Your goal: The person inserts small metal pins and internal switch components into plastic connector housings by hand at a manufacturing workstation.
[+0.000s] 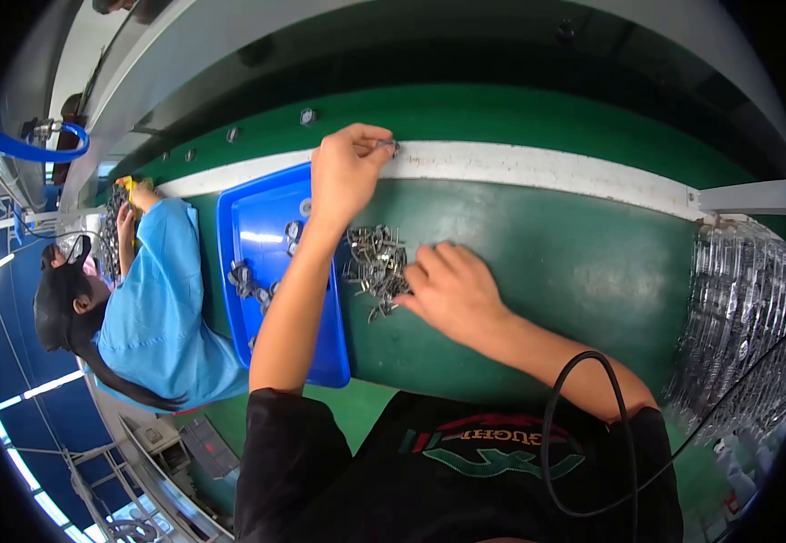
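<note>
My left hand point(347, 172) reaches over the white rail at the edge of the green belt. Its thumb and fingers pinch a small dark grey part point(394, 147), partly hidden by the fingertips. Close to the table, my right hand point(456, 291) has loosely bent fingers, with the thumb apart from them. Its fingertips touch the right side of a pile of small metal pins point(376, 262), and nothing shows between them. Under my left forearm lies a blue tray point(338, 348) with several small round dark grey parts point(243, 279) in it.
Several small round parts point(309, 116) sit spaced out on the green belt point(501, 118) beyond the white rail point(519, 165). Stacked clear plastic trays point(732, 308) stand at the right. A co-worker in a blue shirt point(157, 308) works at the left. A black cable point(548, 425) loops by my right arm.
</note>
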`<state>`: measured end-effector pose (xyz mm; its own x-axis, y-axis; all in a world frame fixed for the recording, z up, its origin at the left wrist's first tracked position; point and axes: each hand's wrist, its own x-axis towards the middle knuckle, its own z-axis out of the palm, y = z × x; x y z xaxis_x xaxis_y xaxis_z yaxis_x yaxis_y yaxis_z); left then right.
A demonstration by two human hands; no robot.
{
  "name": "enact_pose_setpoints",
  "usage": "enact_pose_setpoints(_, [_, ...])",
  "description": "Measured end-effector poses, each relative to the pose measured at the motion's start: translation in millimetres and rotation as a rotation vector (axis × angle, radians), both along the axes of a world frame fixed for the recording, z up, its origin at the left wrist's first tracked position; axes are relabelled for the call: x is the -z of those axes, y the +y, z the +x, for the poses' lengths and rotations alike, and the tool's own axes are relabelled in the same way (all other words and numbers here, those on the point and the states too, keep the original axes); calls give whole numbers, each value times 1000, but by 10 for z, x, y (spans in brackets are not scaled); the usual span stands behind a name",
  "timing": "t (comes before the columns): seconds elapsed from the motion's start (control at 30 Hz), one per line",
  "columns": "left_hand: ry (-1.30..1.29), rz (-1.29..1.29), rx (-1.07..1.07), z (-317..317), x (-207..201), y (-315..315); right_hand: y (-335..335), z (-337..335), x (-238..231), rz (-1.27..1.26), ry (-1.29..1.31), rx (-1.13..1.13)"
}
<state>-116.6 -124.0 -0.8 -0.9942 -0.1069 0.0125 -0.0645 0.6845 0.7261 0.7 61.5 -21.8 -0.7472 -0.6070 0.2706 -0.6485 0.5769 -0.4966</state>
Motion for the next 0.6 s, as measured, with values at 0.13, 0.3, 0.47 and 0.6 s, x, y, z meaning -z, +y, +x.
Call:
enact_pose_setpoints(0.13, [26,-86,-5,-664,161,-26,45,77,43,-42,32,-84])
enact_pose_setpoints(0.3, [183,-282,-46,-1457,352,70,433,162,25,-99,-32,-24])
enact_pose_setpoints(0.47, [271,-479,-154,-1854,507,-337,669,237,-61,-344,-260,28])
enact_pose_setpoints(0.6, [204,-628,-119,-1525,196,-457,952,225,-46,-526,-317,157])
